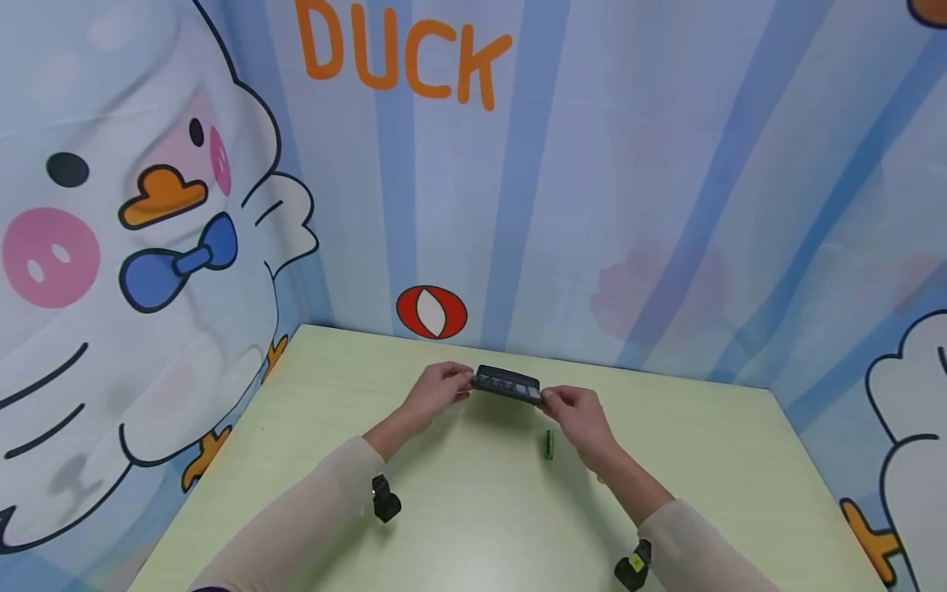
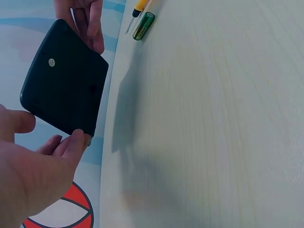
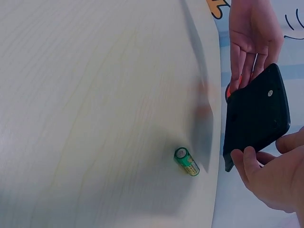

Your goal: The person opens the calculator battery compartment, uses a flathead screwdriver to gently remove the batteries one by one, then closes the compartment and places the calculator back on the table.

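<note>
Both hands hold up a black calculator [image 1: 506, 384] above the far part of the table, one at each end. My left hand [image 1: 436, 390] pinches its left end between thumb and fingers. At the opposite end, the thumb and fingers of my right hand [image 1: 584, 419] grip the edge. In the head view the side with the keys faces me at a slant. Both wrist views show its plain dark back [image 2: 66, 83], which bears a small round sticker [image 3: 270, 93]. A green battery [image 1: 549, 445] lies on the table near my right hand.
A screwdriver with a yellow handle [image 2: 140, 5] lies beside the battery, mostly hidden under my right forearm in the head view. Behind the pale table [image 1: 459, 510] hangs a striped blue cloth [image 1: 577, 205] with duck pictures, close to the table's back edge.
</note>
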`<action>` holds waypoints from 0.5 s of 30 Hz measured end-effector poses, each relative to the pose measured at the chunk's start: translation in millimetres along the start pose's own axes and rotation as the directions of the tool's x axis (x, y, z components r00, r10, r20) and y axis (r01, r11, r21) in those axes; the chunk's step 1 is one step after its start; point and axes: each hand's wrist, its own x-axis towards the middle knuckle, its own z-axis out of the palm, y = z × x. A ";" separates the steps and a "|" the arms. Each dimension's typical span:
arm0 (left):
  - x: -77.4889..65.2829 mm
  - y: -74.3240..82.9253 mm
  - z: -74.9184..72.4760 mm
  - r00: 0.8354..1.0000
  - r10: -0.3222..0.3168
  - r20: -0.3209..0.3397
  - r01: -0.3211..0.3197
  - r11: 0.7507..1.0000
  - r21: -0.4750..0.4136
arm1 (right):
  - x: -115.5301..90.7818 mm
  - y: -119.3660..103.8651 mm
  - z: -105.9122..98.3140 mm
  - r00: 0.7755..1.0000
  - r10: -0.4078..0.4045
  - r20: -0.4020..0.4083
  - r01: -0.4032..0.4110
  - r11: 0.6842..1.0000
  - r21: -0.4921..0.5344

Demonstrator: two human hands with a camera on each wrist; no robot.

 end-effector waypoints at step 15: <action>-3.6 -1.0 1.7 0.998 -0.038 -0.048 0.042 0.996 0.077 | 0.6 5.7 7.7 0.999 0.044 -0.026 -0.046 0.992 -0.117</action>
